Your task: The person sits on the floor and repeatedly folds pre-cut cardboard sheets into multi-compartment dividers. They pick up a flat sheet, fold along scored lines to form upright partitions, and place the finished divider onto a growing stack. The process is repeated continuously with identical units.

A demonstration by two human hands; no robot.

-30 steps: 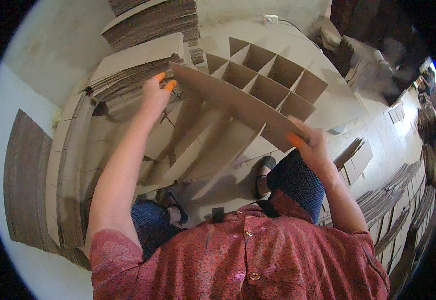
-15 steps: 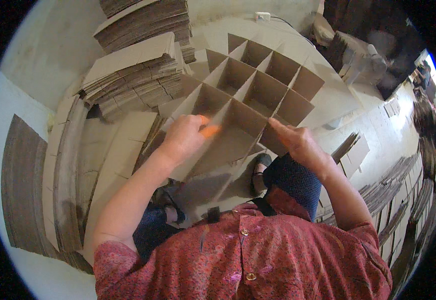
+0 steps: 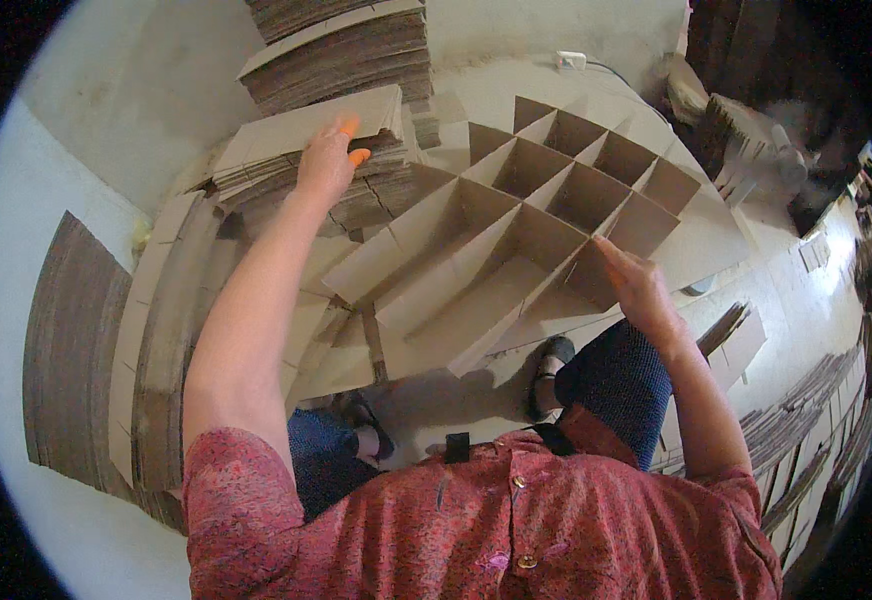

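A cardboard divider grid (image 3: 571, 205) of interlocked strips stands on a low surface in front of me. Pinched at its near right side is my right hand (image 3: 639, 288), with the fingertips on a strip's edge. My left hand (image 3: 327, 165) wears orange covers on two fingertips. It is over the stack of cardboard sheets (image 3: 286, 130) at the left, its covered fingers apart near the top sheet's right end. Whether they touch that sheet is hard to make out. Long cells at the grid's near left side lack cross strips.
Taller cardboard stacks (image 3: 346, 65) rise behind, against the wall. More slotted sheets (image 3: 156, 330) stand at the left, and bundles (image 3: 786, 400) lie on the floor at the right. A white socket box (image 3: 571, 61) with a cable sits at the back.
My left hand has left the grid's near left cells and moved up and left to the cardboard stack. My right hand stays at the grid's right side. The whole view has shifted slightly.
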